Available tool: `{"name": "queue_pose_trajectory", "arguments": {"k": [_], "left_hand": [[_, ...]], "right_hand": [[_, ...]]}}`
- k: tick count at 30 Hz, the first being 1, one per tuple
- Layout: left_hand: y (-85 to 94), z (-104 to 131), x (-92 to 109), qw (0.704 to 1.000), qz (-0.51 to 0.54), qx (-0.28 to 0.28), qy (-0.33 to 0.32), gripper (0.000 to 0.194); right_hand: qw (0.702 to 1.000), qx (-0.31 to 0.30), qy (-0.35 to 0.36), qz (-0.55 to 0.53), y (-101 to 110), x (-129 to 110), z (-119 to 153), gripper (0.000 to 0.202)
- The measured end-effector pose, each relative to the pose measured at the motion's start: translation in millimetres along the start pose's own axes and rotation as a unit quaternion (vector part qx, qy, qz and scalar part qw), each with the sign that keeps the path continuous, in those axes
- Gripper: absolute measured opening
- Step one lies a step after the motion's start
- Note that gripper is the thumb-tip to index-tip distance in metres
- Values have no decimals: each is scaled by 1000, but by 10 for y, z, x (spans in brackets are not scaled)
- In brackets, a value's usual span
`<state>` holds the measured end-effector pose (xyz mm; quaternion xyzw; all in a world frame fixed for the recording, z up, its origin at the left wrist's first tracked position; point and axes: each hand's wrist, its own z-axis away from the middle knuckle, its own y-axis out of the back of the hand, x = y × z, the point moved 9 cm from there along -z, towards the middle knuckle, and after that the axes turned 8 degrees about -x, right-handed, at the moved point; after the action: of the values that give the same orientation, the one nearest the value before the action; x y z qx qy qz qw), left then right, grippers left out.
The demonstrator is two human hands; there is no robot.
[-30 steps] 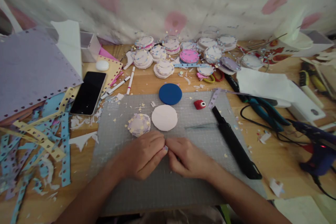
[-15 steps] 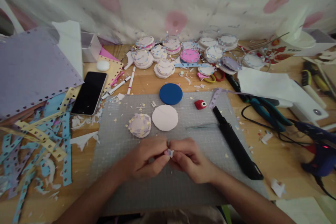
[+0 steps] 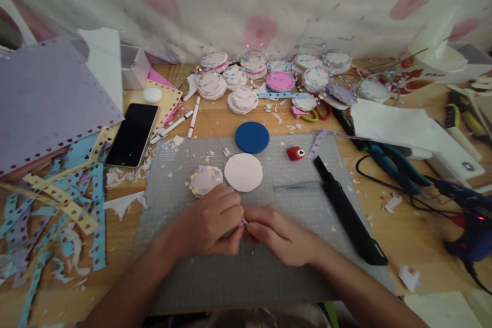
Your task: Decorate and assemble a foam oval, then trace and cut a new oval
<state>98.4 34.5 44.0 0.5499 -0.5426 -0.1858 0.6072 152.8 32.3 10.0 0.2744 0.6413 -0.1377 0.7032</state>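
Observation:
My left hand [image 3: 209,220] and my right hand [image 3: 284,236] meet over the grey cutting mat [image 3: 184,287], fingertips pinched together. Between them is a small pale pink and white paper piece [image 3: 243,223], mostly hidden by the fingers. Just beyond my hands lies a plain white paper disc [image 3: 243,171]. To its left a disc trimmed with yellow and lilac bits [image 3: 205,180] is partly covered by my left hand. A round blue lid-like disc [image 3: 252,137] sits farther back. Right of it is a small red craft punch [image 3: 295,153].
Tweezers [image 3: 295,185] and a black long-handled tool [image 3: 346,215] lie to the right, then pliers [image 3: 400,169] and a glue gun [image 3: 471,230] with its cord. Decorated discs [image 3: 242,100] crowd the back. Left are a phone [image 3: 132,135] and punched paper strips [image 3: 99,215].
My left hand has turned, its back rising over the fingertips and overlapping the trimmed disc. The paper piece now shows less between my fingers. The view has shifted slightly.

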Motion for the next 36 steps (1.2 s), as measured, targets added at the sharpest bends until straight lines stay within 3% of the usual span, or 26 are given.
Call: {"name": "queue_pose_trajectory", "arguments": {"k": [7,15,20,26,28,32,36], "left_hand": [[-50,-8,19,1000,-15,-22,-3,13],[-117,-38,29,998,-54,-37,9,12],[-139,-48,21,998,-54,-34,8,14],[-66,-61,-18,1000,16,12,15,18],[-68,-56,-57,996,72,37,37,19],[-96,-17,-129,981,124,105,104,23],[-90,6,-105,976,103,147,122,21]], "right_hand": [[1000,-4,-27,-12,-16,57,-18,22],[988,27,-75,-130,-44,177,-40,22],[985,52,-96,-134,-60,269,-33,22],[990,109,-74,-50,24,217,14,25],[989,139,-34,32,80,111,34,23],[959,194,32,203,129,-81,88,17],[955,194,8,224,119,-58,74,18]]}}
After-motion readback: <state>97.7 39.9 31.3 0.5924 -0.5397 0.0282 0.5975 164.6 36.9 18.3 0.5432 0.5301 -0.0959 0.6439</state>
